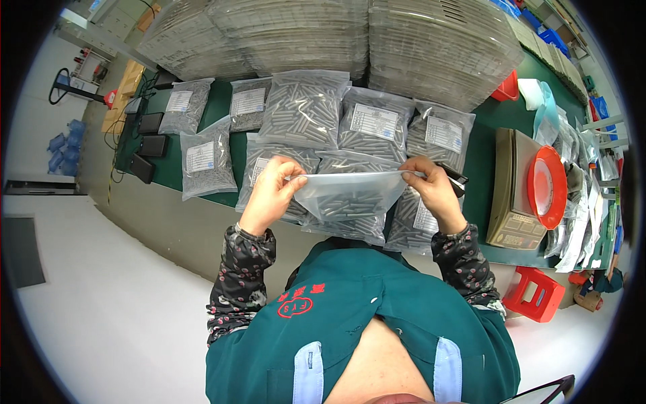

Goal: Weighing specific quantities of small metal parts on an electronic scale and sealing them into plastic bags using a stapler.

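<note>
Between my hands stretches a clear plastic bag [351, 192], its top edge pulled straight. My left hand [274, 188] pinches one upper corner between thumb and fingers. The opposite corner is pinched by my right hand [434, 190]. Grey metal pins show through the film; whether they lie inside this bag or in the one beneath, I cannot tell. Below and around it lie filled bags of pins, among them a big unlabelled bag [304, 108] and a labelled bag [375, 124] behind my hands. Another labelled bag [409, 219] rests under my right wrist.
Tall wrapped stacks of trays [437, 50] line the back of the green table [481, 161]. To the right are a scale on a cardboard box [515, 192], a red round dish [546, 187] and loose plastic bags. Black boxes [153, 147] sit at the left end. A red stool [535, 295] stands lower right.
</note>
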{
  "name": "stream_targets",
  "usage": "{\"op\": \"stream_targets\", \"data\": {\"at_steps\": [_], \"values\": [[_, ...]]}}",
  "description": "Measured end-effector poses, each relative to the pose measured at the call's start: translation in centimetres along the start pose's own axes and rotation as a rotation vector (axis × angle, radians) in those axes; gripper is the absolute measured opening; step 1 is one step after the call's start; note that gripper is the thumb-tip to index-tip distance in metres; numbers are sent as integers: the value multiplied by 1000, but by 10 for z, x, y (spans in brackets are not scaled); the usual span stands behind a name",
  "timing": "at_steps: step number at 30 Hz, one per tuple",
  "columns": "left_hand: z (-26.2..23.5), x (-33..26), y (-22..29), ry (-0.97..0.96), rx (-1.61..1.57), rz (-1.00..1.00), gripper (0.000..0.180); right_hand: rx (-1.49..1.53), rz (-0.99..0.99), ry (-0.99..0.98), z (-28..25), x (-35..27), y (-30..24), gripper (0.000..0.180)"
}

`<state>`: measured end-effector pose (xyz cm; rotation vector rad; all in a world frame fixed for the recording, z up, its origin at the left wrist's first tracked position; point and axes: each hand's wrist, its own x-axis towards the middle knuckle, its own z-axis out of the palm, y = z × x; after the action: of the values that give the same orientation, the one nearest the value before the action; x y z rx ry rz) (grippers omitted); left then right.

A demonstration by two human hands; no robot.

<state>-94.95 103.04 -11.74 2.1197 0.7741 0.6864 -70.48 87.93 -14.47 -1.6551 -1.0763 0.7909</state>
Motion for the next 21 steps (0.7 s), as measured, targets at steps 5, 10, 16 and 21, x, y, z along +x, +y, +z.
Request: {"op": "stream_targets", "data": {"at_steps": [5,10,16,21], "values": [[-10,21,-2,-458,-182,-363,13,344,216,-24,9,1,-2,18],[11,55,14,-692,82,-164,26,287,194,11,12,3,-1,18],[49,87,29,-901,92,-67,26,140,168,35,10,4,-1,21],[49,85,24,-883,-61,-172,20,-645,-204,350,-30,-7,12,41]]}}
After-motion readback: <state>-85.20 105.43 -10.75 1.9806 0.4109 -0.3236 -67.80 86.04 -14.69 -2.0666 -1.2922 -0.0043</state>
